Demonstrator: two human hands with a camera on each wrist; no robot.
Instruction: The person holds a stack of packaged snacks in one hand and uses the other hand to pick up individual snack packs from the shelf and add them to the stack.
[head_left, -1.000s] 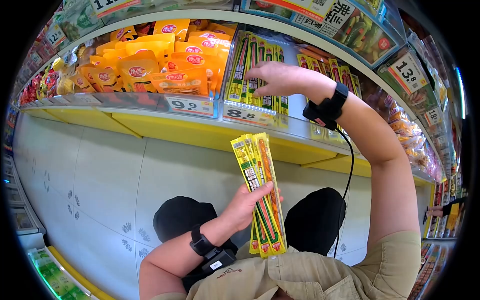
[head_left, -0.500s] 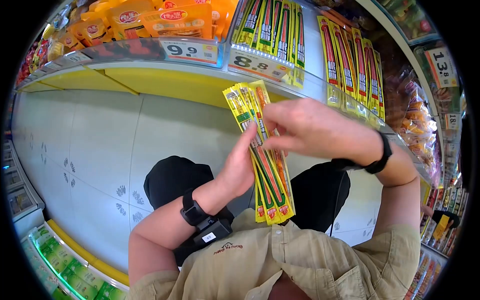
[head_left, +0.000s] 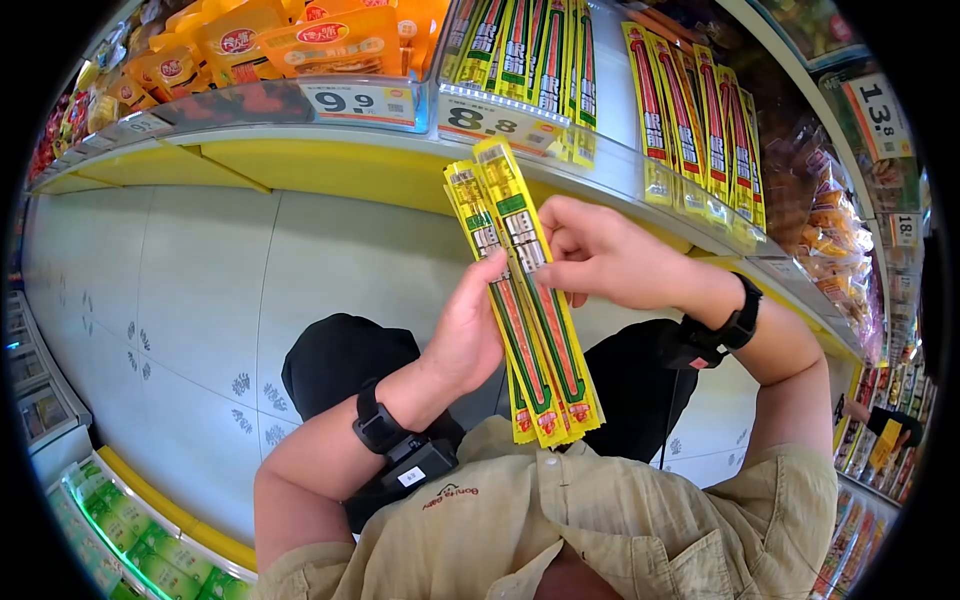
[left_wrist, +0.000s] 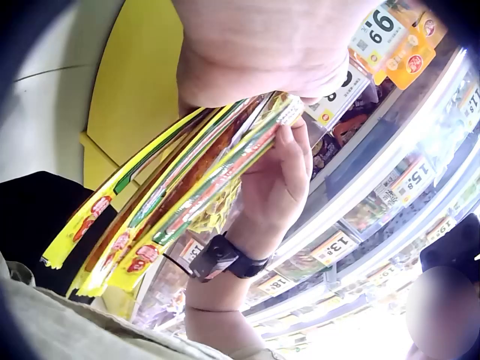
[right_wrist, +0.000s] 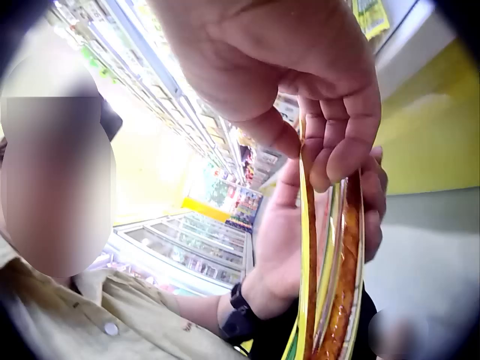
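My left hand [head_left: 465, 330] grips a fanned bundle of long yellow snack-stick packets [head_left: 522, 370] in front of my shirt, its thumb across their faces. On the right of the bundle, my right hand [head_left: 615, 255] pinches the edge of the front packet [head_left: 545, 285] between thumb and fingers. In the right wrist view, that packet [right_wrist: 306, 225] stands edge-on in the right hand's pinch, apart from another packet with a brown stick [right_wrist: 345, 262] showing through clear film. The left wrist view shows the packets' lower ends [left_wrist: 139, 262] spread apart.
A shelf tray beyond my hands holds green-trimmed packets [head_left: 550, 60] of the same shape; red-trimmed ones [head_left: 705, 125] stand to its right. Orange pouches [head_left: 335, 45] fill the left section. The clear shelf lip carries price tags [head_left: 495, 122]. My knees [head_left: 350, 365] are below the hands.
My right hand has come back from the green-trimmed packets on the shelf to the bundle. A packet now lies face-up at the bundle's front right. The head view has tilted downward.
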